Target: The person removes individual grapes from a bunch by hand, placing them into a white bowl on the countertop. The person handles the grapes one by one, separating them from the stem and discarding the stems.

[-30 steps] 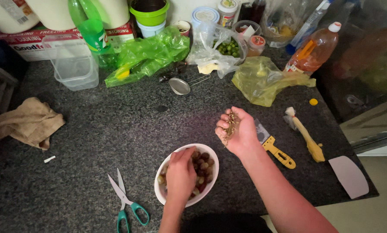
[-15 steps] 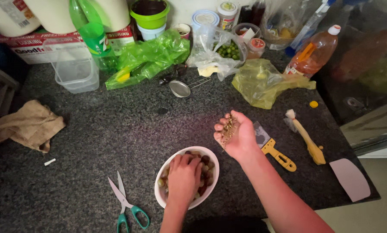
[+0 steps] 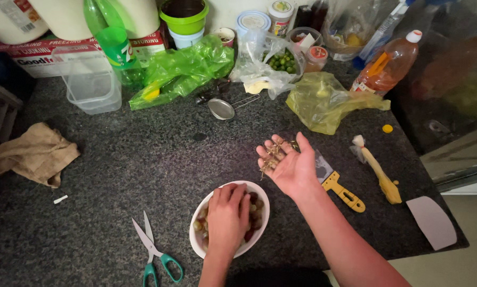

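A white bowl (image 3: 261, 194) of reddish and green grapes sits near the front edge of a dark speckled counter (image 3: 142, 159). My left hand (image 3: 228, 218) reaches down into the bowl, fingers among the grapes. My right hand (image 3: 289, 165) hovers palm up just beyond the bowl, holding a small bunch of bare grape stems (image 3: 272, 154) on its fingers.
Green-handled scissors (image 3: 156, 250) lie left of the bowl. A yellow-handled scraper (image 3: 339, 188), a yellow brush (image 3: 379, 172) and a white card (image 3: 432, 220) lie to the right. A brown cloth (image 3: 34, 154), a clear tub (image 3: 89, 79), plastic bags, bottles and jars crowd the back.
My right hand has opened flatter and shifted slightly left with the stems. My left hand stays in the bowl, moved a little deeper among the grapes.
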